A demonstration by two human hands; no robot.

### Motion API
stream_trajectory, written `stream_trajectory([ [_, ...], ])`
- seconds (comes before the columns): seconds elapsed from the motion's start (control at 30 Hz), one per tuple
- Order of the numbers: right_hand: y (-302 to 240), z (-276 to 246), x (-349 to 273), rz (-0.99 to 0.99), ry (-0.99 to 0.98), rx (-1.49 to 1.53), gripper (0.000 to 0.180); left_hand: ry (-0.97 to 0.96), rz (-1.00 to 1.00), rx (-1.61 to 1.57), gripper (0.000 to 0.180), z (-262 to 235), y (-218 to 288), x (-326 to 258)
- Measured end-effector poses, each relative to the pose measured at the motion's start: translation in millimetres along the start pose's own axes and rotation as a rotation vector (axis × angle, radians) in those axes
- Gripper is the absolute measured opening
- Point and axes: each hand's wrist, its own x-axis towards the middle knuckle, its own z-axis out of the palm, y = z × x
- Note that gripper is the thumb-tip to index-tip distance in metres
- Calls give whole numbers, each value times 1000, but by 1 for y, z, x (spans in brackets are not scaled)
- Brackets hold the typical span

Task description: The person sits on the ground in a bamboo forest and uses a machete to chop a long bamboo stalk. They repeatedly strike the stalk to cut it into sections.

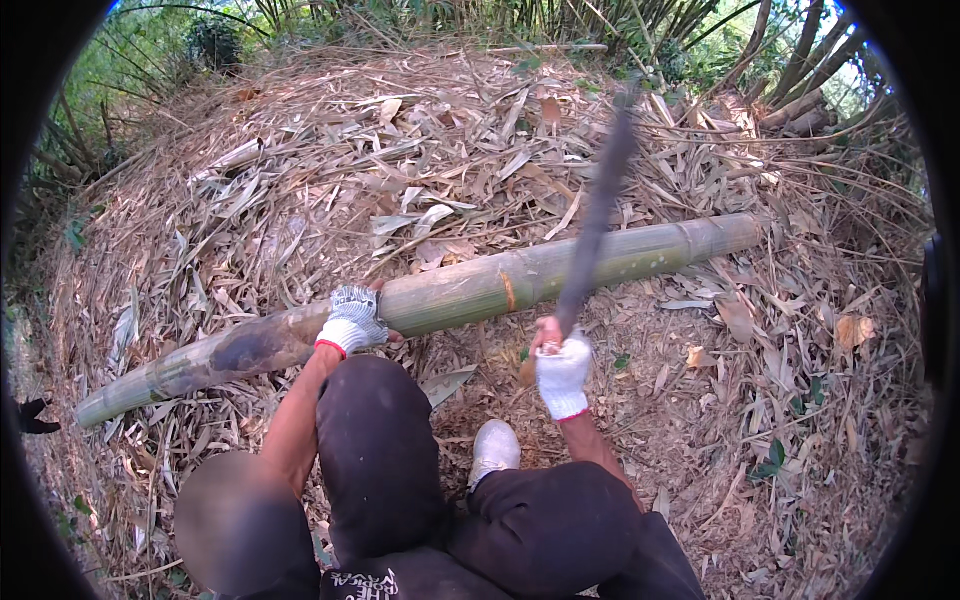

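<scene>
A thick green-brown bamboo pole (450,293) lies slantwise across the ground before me, its right end farther off than its left. My left hand (355,318), in a white and grey glove that leaves fingertips bare, is closed round the pole left of its middle. In my white-gloved right hand (562,372) is the handle of a long dark-bladed machete (603,200). The blade, smeared by motion, points up and away and crosses in front of the pole in the picture; whether it touches cannot be told. An orange-brown mark (508,290) shows on the pole between my hands.
Dry bamboo leaves (420,215) and thin twigs cover the ground all round. My bent knees (380,430) and a pale shoe (495,450) are close behind the pole. Bamboo stems (820,60) and cut logs (800,115) stand or lie at the far right.
</scene>
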Motion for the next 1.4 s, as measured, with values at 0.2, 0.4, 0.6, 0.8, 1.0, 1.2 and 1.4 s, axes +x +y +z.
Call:
stream_trajectory([
  [0.2, 30, 5, -13, 608, -457, 40, 40, -18, -38, -28, 114, 13, -6, -4],
  [0.4, -105, -32, 31, 3, 64, 550, 29, 4, -34, -14, 116, 5, -4, 0],
  [0.6, 10, 7, -5, 217, -144, -432, 35, 25, 3, -59, 115, 7, -6, 1],
  [0.8, 23, 1, -8, 655, -462, 412, 34, 31, -17, -102, 114, 7, -12, -2],
  [1.0, -117, -30, 27, -87, 21, 242, 27, -11, -22, -32, 114, 2, -4, 0],
  [1.2, -44, -5, -5, -66, -18, -267, 22, 32, -10, -21, 114, 3, -4, 5],
  [1.4, -8, 9, -11, 263, -381, -468, 32, -21, -20, -95, 111, -3, -5, 1],
])
